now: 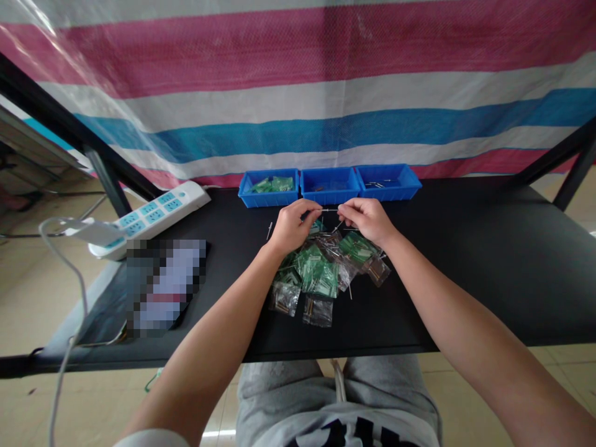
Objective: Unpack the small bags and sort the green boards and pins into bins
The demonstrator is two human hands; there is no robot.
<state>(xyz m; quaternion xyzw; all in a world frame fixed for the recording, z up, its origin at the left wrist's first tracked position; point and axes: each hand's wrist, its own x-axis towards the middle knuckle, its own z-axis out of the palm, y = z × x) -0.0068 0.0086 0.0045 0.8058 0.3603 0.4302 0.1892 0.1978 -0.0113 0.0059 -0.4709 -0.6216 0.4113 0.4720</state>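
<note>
My left hand and my right hand meet above the black table, both with fingers pinched. Between them stretches a thin metal pin, held at each end. Just under my hands lies a heap of small clear bags holding green circuit boards and brownish parts. Loose pins lie on the table beside the heap.
Three blue bins stand at the table's back: the left one holds green boards, the middle one looks nearly bare, the right one holds pins. A white power strip and a blurred flat object lie at left.
</note>
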